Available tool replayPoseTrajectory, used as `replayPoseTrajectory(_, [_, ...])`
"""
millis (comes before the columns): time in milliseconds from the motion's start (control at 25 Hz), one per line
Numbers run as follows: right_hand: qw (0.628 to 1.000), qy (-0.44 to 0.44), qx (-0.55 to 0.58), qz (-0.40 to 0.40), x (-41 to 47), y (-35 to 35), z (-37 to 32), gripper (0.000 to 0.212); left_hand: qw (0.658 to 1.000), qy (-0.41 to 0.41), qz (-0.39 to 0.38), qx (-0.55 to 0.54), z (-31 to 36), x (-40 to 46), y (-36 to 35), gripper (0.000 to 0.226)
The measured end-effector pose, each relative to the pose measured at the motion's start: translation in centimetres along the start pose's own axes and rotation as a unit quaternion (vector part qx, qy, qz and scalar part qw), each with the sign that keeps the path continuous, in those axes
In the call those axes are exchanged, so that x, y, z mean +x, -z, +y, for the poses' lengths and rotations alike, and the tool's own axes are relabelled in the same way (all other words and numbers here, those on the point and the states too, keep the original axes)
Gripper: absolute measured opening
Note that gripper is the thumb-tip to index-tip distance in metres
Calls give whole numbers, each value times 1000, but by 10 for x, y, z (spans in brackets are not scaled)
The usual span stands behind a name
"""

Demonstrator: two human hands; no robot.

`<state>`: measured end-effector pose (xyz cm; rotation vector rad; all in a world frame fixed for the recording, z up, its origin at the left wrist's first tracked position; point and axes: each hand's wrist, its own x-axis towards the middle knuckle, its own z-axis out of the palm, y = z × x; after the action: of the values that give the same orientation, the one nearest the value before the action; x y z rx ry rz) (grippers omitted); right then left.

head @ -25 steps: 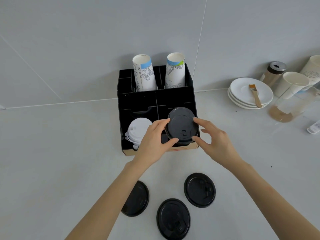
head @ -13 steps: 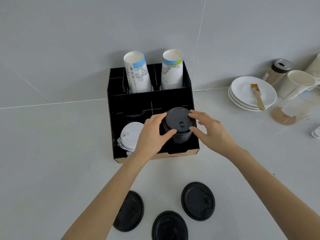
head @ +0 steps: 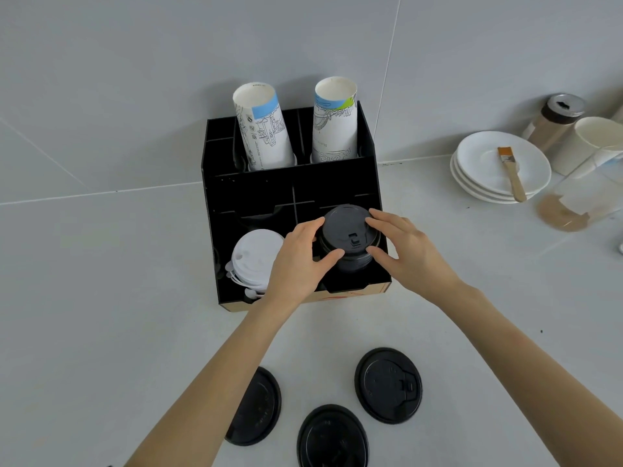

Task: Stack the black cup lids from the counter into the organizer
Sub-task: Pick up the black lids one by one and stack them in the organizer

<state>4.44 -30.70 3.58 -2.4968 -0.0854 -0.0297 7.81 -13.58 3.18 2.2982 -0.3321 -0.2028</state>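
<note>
A black organizer (head: 249,193) stands against the wall. In its front right compartment sits a stack of black lids (head: 347,237). My left hand (head: 300,261) grips the stack's left side between thumb and fingers. My right hand (head: 404,251) holds its right side, fingertips on the top lid's rim and thumb lower down. Three loose black lids lie on the counter close to me: one at the left (head: 261,407) partly under my left forearm, one in the middle (head: 332,438), one at the right (head: 387,384).
White lids (head: 254,256) fill the organizer's front left compartment. Two stacks of paper cups (head: 263,129) stand in its back row. At the right are white plates (head: 485,163) with a brush (head: 510,171), a jar (head: 556,119), cups and a clear pitcher (head: 586,193).
The stack of black lids has gone down into the front right compartment, with both hands following it. My view has tilted, so the loose lids sit lower in frame.
</note>
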Motion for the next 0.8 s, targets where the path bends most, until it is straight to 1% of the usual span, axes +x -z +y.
replayPoseTrajectory(200, [1000, -5, -1, 14, -4, -1, -4, 45, 1000, -3, -11, 24, 1, 0, 3, 59])
replayPoseTrajectory(280, [1000, -2, 2, 18, -7, 2, -6, 44, 1000, -8, -4, 26, 2, -1, 8, 59])
replayPoseTrajectory(520, [999, 9, 7, 34, -27, 10, -10, 42, 999, -45, 0, 10, 8, -29, 9, 54])
replayPoseTrajectory(680, [999, 5, 9, 34, -53, 10, -10, 42, 997, -63, -32, 6, 7, -55, 1, 50])
replayPoseTrajectory(800, [999, -13, 19, 30, -77, 6, -6, 43, 995, -65, -72, 10, 0, -73, -7, 49])
